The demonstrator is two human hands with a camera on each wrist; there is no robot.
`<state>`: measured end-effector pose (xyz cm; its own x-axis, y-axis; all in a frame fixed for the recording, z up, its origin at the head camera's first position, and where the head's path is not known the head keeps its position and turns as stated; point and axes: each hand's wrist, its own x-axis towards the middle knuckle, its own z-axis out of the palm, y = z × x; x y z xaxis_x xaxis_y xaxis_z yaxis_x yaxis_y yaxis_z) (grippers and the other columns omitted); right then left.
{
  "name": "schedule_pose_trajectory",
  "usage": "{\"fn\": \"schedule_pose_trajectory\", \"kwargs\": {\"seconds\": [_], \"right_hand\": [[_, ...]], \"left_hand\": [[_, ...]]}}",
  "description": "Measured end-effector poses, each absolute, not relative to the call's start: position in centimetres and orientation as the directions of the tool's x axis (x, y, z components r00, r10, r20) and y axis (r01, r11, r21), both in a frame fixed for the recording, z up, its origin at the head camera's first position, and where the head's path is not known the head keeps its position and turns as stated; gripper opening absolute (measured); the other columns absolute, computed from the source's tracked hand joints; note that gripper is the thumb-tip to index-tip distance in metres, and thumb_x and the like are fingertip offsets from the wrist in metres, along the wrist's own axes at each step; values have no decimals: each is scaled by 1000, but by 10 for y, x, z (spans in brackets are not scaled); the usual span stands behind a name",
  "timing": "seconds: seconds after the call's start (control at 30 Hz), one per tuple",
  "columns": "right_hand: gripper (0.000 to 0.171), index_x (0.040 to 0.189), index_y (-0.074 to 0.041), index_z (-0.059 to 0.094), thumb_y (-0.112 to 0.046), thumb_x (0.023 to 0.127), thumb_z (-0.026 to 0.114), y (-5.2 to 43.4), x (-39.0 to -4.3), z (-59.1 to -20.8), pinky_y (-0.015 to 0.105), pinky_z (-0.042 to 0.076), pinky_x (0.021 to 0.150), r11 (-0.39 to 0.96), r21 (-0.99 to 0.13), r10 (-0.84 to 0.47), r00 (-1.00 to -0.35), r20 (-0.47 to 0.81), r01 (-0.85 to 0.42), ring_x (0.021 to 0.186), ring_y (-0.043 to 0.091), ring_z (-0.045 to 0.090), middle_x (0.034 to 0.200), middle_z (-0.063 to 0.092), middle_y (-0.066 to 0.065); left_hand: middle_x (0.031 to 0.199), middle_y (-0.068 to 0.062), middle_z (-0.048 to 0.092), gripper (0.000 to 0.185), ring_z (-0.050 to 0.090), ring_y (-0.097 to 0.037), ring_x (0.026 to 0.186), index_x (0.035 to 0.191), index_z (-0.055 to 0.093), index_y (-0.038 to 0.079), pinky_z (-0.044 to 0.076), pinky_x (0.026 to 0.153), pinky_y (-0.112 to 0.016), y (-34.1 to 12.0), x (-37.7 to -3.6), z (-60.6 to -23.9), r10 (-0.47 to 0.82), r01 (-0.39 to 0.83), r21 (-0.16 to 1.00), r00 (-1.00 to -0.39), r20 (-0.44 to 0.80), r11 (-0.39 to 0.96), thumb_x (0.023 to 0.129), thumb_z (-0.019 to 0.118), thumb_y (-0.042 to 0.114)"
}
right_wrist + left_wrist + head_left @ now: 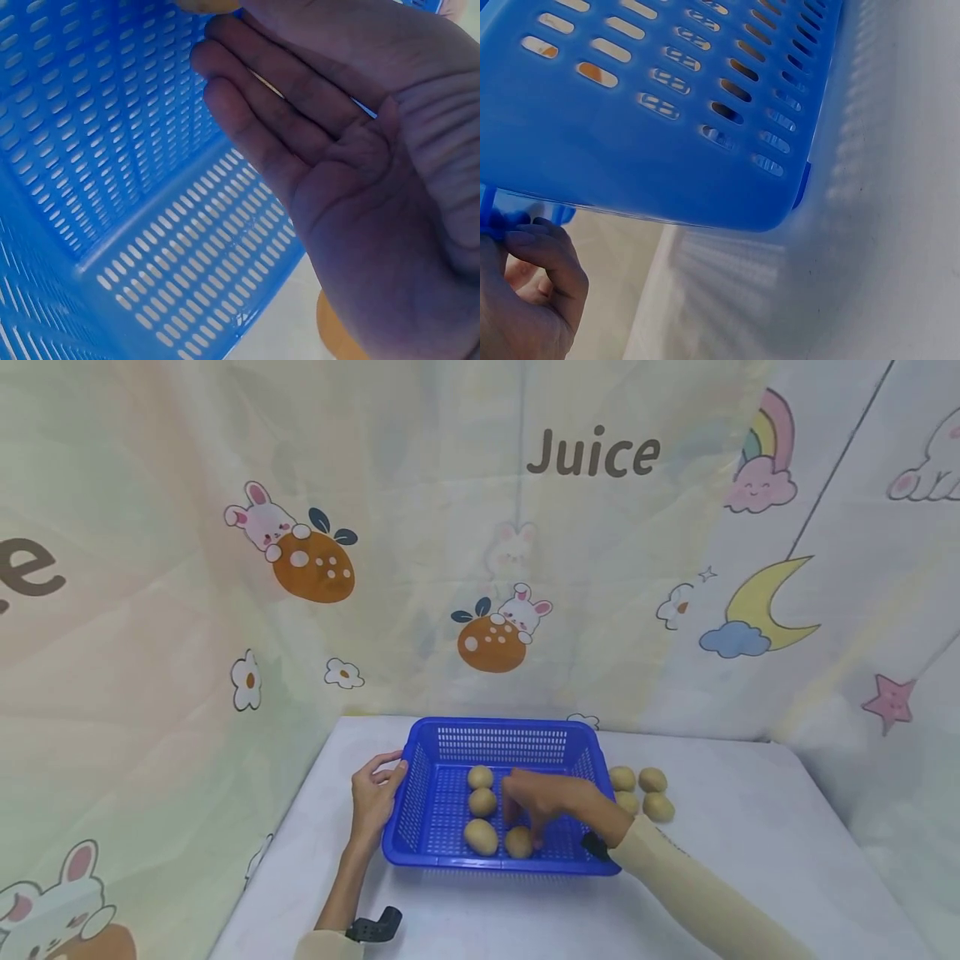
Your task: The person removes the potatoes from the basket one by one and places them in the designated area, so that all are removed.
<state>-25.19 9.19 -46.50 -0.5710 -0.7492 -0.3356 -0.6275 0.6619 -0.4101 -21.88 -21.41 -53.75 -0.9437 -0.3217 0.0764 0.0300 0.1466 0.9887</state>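
Observation:
A blue plastic basket point(420, 802) stands on the white table and holds several tan potatoes. My right hand point(525, 827) reaches down into it, fingers straight. Its fingertips touch the front right potato point(517, 845). The right wrist view shows that hand point(217, 60) open and flat, with the potato point(206, 4) at its fingertips and nothing held in the palm. My left hand point(386, 777) holds the basket's left rim. In the left wrist view its curled fingers point(544, 259) sit at the rim beside the basket's slotted wall point(652, 150).
Several more potatoes point(652, 781) lie on the table just right of the basket. The white table point(750, 827) is bare at the front and right. Printed curtains close in the back and both sides.

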Motion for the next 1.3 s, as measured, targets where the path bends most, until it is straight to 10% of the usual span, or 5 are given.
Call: {"fn": "schedule_pose_trajectory", "kwargs": {"seconds": [1.3], "right_hand": [[34, 101, -18, 88, -14, 72, 103, 97, -263, -473, 21, 62, 78, 579, -546, -807, -520, -279, -606, 91, 1, 77, 94, 85, -9]], "left_hand": [[90, -14, 81, 29, 72, -12, 64, 132, 74, 7, 57, 60, -23, -213, -220, -539, -336, 38, 985, -937, 95, 170, 108, 72, 23]]}}
